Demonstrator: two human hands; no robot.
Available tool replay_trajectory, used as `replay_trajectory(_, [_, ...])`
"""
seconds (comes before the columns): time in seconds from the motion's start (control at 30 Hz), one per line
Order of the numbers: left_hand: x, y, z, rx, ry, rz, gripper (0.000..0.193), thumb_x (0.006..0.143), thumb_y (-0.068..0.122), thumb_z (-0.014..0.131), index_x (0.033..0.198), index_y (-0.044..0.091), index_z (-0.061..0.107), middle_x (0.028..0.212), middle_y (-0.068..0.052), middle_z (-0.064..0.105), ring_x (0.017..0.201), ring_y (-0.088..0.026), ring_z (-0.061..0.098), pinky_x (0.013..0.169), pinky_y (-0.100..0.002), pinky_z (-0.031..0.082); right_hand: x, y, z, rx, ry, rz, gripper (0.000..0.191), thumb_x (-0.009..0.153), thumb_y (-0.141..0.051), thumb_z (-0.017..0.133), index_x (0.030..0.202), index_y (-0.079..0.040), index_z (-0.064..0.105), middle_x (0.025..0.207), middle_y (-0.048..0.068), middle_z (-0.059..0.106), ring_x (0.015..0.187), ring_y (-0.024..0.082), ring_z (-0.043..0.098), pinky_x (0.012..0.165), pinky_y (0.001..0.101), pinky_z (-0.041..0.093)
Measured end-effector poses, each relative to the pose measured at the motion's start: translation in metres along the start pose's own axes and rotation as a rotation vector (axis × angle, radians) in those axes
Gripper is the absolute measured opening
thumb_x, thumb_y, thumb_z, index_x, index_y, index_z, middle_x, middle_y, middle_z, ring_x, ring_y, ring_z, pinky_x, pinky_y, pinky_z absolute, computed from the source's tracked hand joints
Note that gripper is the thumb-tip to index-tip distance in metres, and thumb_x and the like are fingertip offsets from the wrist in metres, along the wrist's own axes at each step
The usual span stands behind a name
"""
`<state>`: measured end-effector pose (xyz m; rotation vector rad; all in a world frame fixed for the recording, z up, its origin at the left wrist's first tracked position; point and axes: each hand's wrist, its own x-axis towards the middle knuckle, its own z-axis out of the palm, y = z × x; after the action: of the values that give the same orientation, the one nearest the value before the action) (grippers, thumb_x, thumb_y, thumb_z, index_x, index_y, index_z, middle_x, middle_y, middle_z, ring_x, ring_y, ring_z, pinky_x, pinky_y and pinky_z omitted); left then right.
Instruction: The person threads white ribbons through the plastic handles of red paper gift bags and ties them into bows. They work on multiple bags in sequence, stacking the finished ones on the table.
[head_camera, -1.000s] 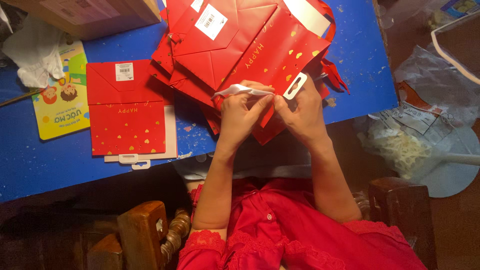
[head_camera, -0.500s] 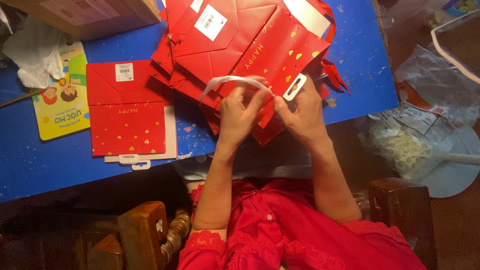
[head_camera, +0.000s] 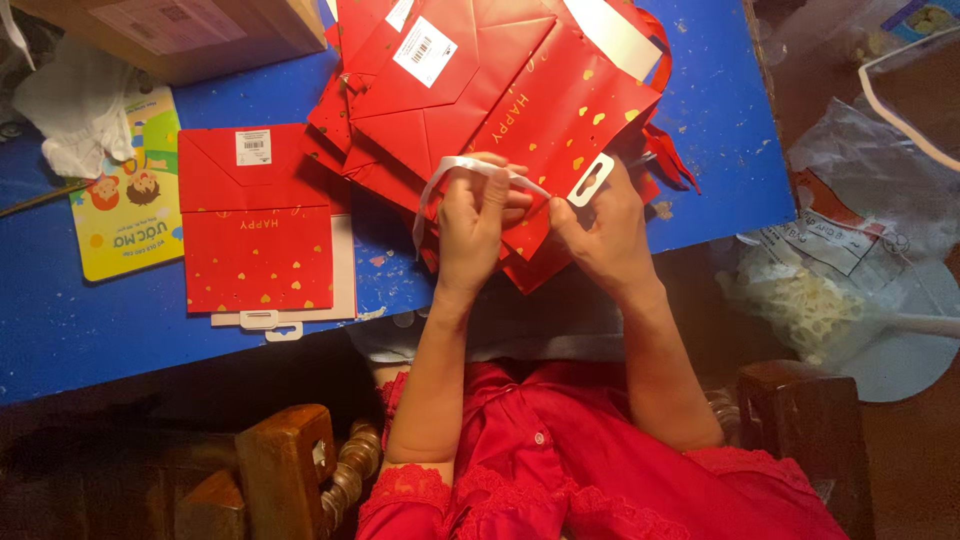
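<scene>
A pile of flat red paper gift bags (head_camera: 520, 90) with gold hearts lies on the blue table (head_camera: 100, 330). My left hand (head_camera: 478, 222) pinches a white ribbon (head_camera: 450, 172) that loops up and to the left over the nearest bag. My right hand (head_camera: 600, 232) grips the other end of the ribbon beside a white plastic handle tab (head_camera: 590, 180) on that bag. Both hands hover just above the table's near edge.
A separate folded red bag (head_camera: 258, 225) lies left of my hands on white card pieces (head_camera: 275, 322). Further left are a colourful booklet (head_camera: 125, 210), a crumpled white cloth (head_camera: 75, 115) and a cardboard box (head_camera: 190, 30). Clear plastic bags (head_camera: 840, 260) sit right.
The white ribbon has been drawn out longer, its loop now reaching up and to the left. My hands have stayed in nearly the same spot.
</scene>
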<state>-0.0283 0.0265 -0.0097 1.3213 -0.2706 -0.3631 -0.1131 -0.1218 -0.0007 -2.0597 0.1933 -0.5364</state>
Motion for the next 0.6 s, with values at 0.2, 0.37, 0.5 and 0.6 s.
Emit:
replay_trajectory(0.2, [-0.0077, 0.0084, 0.0023, 0.47, -0.059, 0.118, 0.022, 0.095, 0.019, 0.075, 0.112, 0.005, 0.075, 0.098, -0.007, 0.079, 0.089, -0.015, 0.079, 0.078, -0.029, 0.059, -0.0008, 0.003, 0.0008, -0.001, 0.003, -0.005, 0.026, 0.094, -0.01, 0.07, 0.119, -0.001, 0.069, 0.124, 0.016, 0.06, 0.113, 0.03, 0.066, 0.098, 0.039, 0.053])
replay_trajectory(0.37, [-0.006, 0.0089, 0.0042, 0.496, -0.035, 0.139, 0.016, 0.094, 0.019, 0.074, 0.104, 0.006, 0.076, 0.093, -0.006, 0.079, 0.087, -0.016, 0.08, 0.076, -0.028, 0.059, -0.0022, 0.0041, 0.0018, 0.032, 0.009, 0.017, 0.026, 0.095, -0.011, 0.07, 0.119, -0.001, 0.068, 0.126, 0.016, 0.06, 0.113, 0.03, 0.066, 0.098, 0.0382, 0.053])
replay_trajectory(0.5, [-0.0067, 0.0056, 0.0021, 0.518, -0.02, 0.199, 0.016, 0.097, 0.018, 0.073, 0.104, 0.005, 0.076, 0.09, -0.006, 0.079, 0.085, -0.015, 0.078, 0.076, -0.028, 0.058, -0.0031, 0.0048, 0.0015, 0.011, 0.009, -0.006, 0.026, 0.095, -0.011, 0.07, 0.119, -0.001, 0.069, 0.128, 0.017, 0.06, 0.115, 0.03, 0.066, 0.099, 0.0386, 0.052])
replay_trajectory(0.6, [-0.0066, -0.0007, 0.0015, 0.437, 0.006, 0.048, 0.018, 0.098, 0.019, 0.07, 0.104, 0.003, 0.074, 0.084, -0.006, 0.078, 0.077, -0.013, 0.077, 0.069, -0.027, 0.058, -0.0036, 0.0059, 0.0017, 0.009, 0.016, -0.009, 0.027, 0.095, -0.012, 0.07, 0.12, -0.001, 0.069, 0.129, 0.017, 0.059, 0.116, 0.03, 0.065, 0.1, 0.0391, 0.052])
